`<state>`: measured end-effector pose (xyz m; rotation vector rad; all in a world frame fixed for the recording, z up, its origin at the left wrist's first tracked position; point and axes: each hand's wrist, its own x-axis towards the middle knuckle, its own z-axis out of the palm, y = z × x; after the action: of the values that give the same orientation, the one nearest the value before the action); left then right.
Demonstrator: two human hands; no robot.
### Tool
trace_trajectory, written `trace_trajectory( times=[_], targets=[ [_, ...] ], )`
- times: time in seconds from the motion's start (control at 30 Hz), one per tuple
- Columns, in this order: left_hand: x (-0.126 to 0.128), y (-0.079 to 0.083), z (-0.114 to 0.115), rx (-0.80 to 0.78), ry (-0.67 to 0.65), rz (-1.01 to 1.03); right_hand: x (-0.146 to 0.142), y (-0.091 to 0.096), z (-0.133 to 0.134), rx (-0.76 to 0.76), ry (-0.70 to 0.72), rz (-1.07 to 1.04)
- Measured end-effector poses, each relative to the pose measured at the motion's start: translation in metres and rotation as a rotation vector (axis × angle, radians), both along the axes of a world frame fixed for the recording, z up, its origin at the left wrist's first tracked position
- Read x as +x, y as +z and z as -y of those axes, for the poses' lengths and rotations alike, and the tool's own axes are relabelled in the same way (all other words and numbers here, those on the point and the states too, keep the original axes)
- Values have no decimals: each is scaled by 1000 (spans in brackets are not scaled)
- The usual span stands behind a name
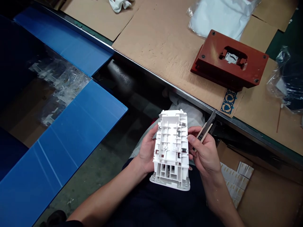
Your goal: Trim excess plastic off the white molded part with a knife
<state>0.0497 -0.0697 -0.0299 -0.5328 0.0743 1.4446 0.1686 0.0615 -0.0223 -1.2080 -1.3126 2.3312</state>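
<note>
A white molded plastic housing [170, 142], with ribs and several openings on the side facing me, is held upright-tilted above my lap. My left hand [147, 149] grips its left edge, thumb on the side and the other fingers hidden behind. My right hand [205, 149] is closed around a utility knife [206, 127], whose blade is out and points up toward the table edge. The fingers of that same hand also touch the housing's right side.
A red-brown fixture block [233, 60] with a metal insert sits on the cardboard-covered table [151, 41]. A dark blue perforated piece [228, 102] and a plastic-wrapped white bundle [220, 17] lie near it. At left, a blue box [78, 135] holds bagged parts [63, 82]. White parts [235, 179] fill a carton at lower right.
</note>
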Motion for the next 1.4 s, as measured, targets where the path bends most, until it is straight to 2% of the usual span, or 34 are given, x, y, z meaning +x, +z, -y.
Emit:
trace_trajectory(
  times=[0.27, 0.67, 1.1, 1.27, 1.4],
  targets=[
    [0, 1, 0, -59, 41, -67, 1, -3, 0, 2, 0, -19],
    [1, -2, 2, 3, -19, -69, 2, -1, 1, -18, -29, -15],
    [3, -2, 3, -18, 4, -172, 2, 4, 4, -53, -40, -33],
    [2, -1, 5, -31, 29, -338, 3, -1, -1, 42, -59, 6],
    [-4, -4, 10, -119, 55, -680, 4, -10, -11, 136, -22, 90]
  ],
)
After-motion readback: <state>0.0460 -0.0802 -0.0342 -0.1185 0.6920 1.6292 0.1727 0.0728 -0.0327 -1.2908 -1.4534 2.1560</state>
